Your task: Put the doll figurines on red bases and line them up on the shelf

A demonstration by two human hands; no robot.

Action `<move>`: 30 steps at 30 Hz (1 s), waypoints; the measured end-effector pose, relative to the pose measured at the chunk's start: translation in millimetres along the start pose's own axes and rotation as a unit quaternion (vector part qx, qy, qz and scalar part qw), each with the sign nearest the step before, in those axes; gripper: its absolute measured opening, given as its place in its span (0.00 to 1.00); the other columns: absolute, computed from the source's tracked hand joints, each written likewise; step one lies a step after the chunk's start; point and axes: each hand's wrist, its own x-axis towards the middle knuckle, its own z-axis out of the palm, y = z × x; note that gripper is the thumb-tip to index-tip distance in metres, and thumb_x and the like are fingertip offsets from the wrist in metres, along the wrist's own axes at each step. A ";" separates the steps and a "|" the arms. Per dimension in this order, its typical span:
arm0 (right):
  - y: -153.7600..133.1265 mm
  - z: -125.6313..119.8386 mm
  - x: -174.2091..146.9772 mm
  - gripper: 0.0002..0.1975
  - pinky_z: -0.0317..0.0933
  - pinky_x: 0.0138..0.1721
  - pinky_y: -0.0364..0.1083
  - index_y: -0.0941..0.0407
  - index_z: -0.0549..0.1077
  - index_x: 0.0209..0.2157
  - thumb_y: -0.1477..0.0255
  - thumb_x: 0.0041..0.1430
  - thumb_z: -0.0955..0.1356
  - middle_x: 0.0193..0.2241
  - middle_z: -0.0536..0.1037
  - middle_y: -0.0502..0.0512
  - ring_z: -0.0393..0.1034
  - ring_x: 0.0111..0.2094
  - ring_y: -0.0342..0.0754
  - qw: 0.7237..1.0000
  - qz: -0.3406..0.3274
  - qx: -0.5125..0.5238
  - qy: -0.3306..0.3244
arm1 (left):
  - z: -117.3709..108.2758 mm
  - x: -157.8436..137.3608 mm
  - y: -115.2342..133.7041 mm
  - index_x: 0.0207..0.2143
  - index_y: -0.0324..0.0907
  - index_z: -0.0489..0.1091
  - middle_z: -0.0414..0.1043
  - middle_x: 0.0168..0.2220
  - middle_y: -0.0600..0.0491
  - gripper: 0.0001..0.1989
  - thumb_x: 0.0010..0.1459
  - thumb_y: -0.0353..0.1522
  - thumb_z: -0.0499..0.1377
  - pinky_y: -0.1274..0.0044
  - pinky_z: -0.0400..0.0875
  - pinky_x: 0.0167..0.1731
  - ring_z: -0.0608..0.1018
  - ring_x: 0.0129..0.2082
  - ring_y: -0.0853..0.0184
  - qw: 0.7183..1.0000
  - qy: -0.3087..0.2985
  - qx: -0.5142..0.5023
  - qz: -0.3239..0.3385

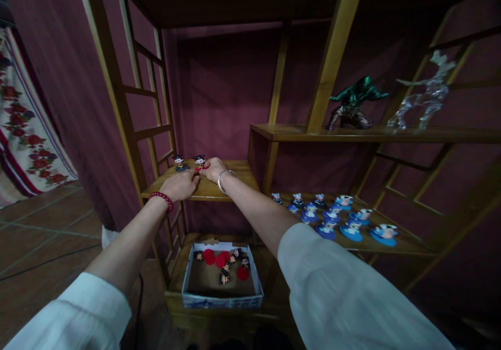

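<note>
right hand (214, 171): gripping red-based figurine (200, 160) | left hand (180, 185): grip unclear, at front edge | shelf (241, 177): extends rightward

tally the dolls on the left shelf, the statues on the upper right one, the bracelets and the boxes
Dolls on the left shelf: 2
Statues: 2
Bracelets: 2
Box: 1
Total: 7
</note>
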 end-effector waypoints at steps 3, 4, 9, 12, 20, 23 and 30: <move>0.3 0.8 0.1 0.10 0.51 0.23 0.38 0.54 0.75 0.26 0.64 0.39 0.68 0.23 0.74 0.48 0.65 0.25 0.40 1.000 0.003 0.005 0.005 | -0.7 -0.4 0.2 0.49 0.46 0.60 0.68 0.45 0.48 0.23 0.56 0.42 0.37 0.72 0.64 0.38 0.71 0.42 0.60 1.000 -0.002 0.002 -0.004; 0.3 1.0 0.1 0.10 0.51 0.23 0.38 0.54 0.75 0.26 0.64 0.39 0.69 0.23 0.73 0.48 0.65 0.25 0.40 1.000 0.004 0.007 0.007 | -0.8 -0.4 0.1 0.49 0.46 0.59 0.68 0.45 0.48 0.23 0.56 0.42 0.37 0.72 0.64 0.38 0.71 0.42 0.60 1.000 -0.001 0.001 -0.005; 0.8 0.9 -0.1 0.11 0.52 0.24 0.39 0.53 0.75 0.26 0.64 0.38 0.70 0.24 0.74 0.49 0.65 0.26 0.41 1.000 0.006 0.018 0.016 | -0.3 0.6 -1.1 0.50 0.47 0.58 0.68 0.46 0.48 0.23 0.56 0.42 0.36 0.71 0.64 0.39 0.71 0.44 0.60 1.000 -0.004 -0.002 -0.002; 0.6 0.4 -0.8 0.11 0.52 0.24 0.39 0.53 0.75 0.27 0.65 0.38 0.70 0.25 0.74 0.49 0.66 0.26 0.42 1.000 0.004 0.021 0.018 | 0.2 1.4 -1.9 0.51 0.47 0.58 0.67 0.47 0.49 0.23 0.56 0.42 0.37 0.71 0.64 0.40 0.70 0.44 0.60 1.000 -0.007 -0.007 0.000; -0.8 -1.1 -1.6 0.11 0.53 0.25 0.39 0.53 0.75 0.27 0.64 0.38 0.70 0.26 0.75 0.50 0.67 0.28 0.43 1.000 0.005 0.007 0.014 | 0.1 0.7 -2.6 0.51 0.48 0.58 0.67 0.47 0.48 0.24 0.56 0.42 0.37 0.70 0.63 0.40 0.70 0.45 0.59 1.000 -0.005 -0.016 0.002; -1.8 -2.3 -2.1 0.11 0.53 0.26 0.38 0.53 0.75 0.28 0.66 0.39 0.70 0.28 0.75 0.51 0.67 0.29 0.43 1.000 0.005 -0.002 0.013 | -1.0 -0.2 -2.1 0.51 0.48 0.58 0.67 0.47 0.48 0.24 0.56 0.42 0.36 0.69 0.63 0.40 0.70 0.44 0.59 1.000 -0.005 -0.016 0.004; -1.9 -4.3 -5.7 0.10 0.52 0.24 0.38 0.56 0.76 0.28 0.67 0.42 0.68 0.26 0.75 0.51 0.65 0.27 0.41 1.000 0.003 -0.009 -0.006 | 1.5 0.3 -3.5 0.50 0.49 0.60 0.68 0.46 0.48 0.23 0.56 0.41 0.38 0.69 0.64 0.40 0.71 0.44 0.58 1.000 0.002 -0.021 0.009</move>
